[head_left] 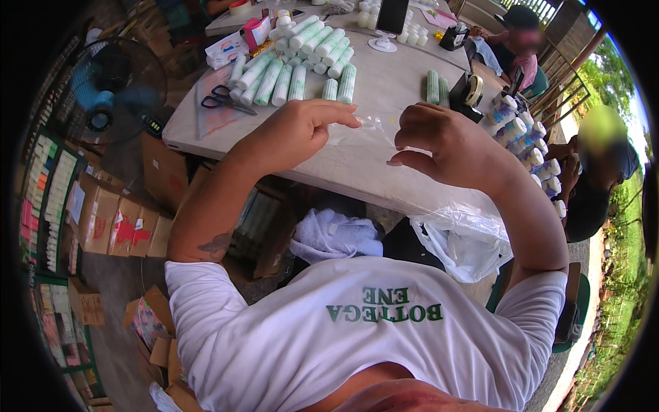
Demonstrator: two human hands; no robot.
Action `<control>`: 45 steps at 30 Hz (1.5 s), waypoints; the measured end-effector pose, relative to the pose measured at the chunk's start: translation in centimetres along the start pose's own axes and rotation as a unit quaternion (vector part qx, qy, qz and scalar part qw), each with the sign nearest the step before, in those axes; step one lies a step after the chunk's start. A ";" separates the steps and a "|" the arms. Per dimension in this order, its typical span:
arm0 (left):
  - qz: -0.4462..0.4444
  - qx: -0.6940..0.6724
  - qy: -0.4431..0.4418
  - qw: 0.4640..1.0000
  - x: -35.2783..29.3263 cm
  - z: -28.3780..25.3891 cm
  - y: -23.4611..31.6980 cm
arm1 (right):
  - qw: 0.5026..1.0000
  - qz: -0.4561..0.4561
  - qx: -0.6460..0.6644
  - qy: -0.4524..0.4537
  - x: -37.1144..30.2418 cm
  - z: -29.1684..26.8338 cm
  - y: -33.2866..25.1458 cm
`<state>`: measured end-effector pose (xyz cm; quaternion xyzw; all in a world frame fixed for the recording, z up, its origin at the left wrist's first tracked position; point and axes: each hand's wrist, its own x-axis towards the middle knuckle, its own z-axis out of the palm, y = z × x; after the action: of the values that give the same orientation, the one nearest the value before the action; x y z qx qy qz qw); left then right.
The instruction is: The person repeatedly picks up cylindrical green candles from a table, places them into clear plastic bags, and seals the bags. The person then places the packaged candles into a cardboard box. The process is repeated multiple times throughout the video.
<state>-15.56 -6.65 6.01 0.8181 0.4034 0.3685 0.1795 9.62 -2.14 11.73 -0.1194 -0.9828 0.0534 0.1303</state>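
A thin piece of clear plastic film (374,126) spans the gap between my hands, over the near part of the table. My left hand (302,130) comes in from the left, palm down, its fingertips closed on the film's left side. My right hand (439,141) is at the film's right end with its fingers curled in on it; the thumb sticks out below, apart from the fingers. Just beyond, white cylinders with green print (295,58) lie piled at the left. Two similar green-and-white cylinders (432,88) stand behind my right hand.
Dark-handled scissors (226,99) lie left on the pale table (398,62). A tape dispenser (470,93) and rows of white-capped bottles (525,141) line the right side. A phone on a stand (391,20) is at the back. Clear plastic bags (460,240) hang at the near edge. Two people sit at right.
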 end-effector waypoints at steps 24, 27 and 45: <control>-0.453 0.113 -0.237 0.852 3.6 -12.9 -11.5 | 0.943 0.124 -0.288 0.108 26.2 14.2 20.2; -0.468 0.102 -0.236 0.845 4.0 -13.1 -12.0 | 0.923 0.170 -0.082 0.336 24.2 9.7 17.8; -0.420 0.245 -0.168 0.858 6.6 -17.0 -3.0 | 0.989 -0.093 -0.021 0.116 19.6 8.0 5.3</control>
<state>-27.14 0.37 18.56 0.6384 0.7492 0.0046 0.1763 -9.69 7.23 8.10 -0.0360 -0.9689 0.0058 0.2448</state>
